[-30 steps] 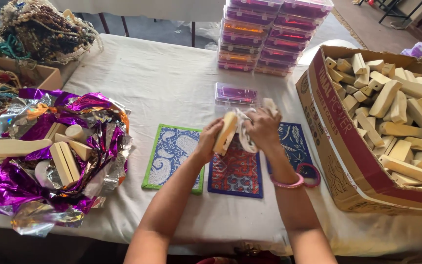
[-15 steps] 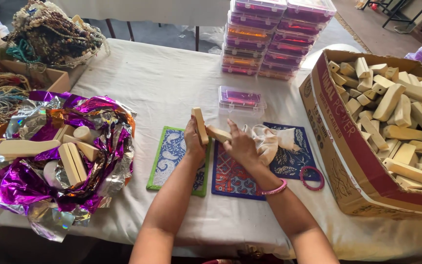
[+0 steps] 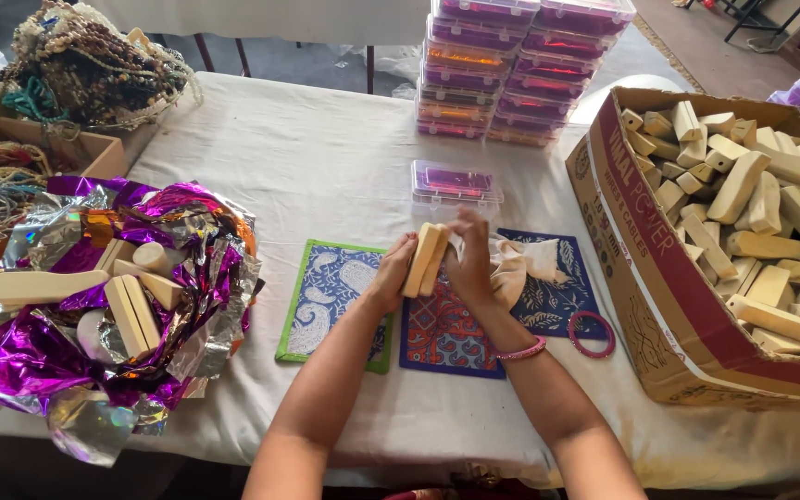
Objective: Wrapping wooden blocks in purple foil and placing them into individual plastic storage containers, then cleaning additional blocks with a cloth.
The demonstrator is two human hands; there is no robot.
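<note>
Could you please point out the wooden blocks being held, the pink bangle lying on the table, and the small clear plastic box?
wooden blocks (image 3: pixel 424 259), head view, middle of front face.
pink bangle (image 3: pixel 574 341), head view, left rim.
clear plastic box (image 3: pixel 456 182), head view, lid centre.

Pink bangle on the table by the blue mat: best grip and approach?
Pinch the pink bangle at its outer rim, on the side toward the cardboard box, coming from above. It lies flat, a thin open ring on the cloth, and its other side touches the blue mat.

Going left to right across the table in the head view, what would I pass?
Purple foil with wooden pieces → green-edged mat → left hand → wooden blocks → right hand → pink bangle → cardboard box of wooden blocks.
</note>
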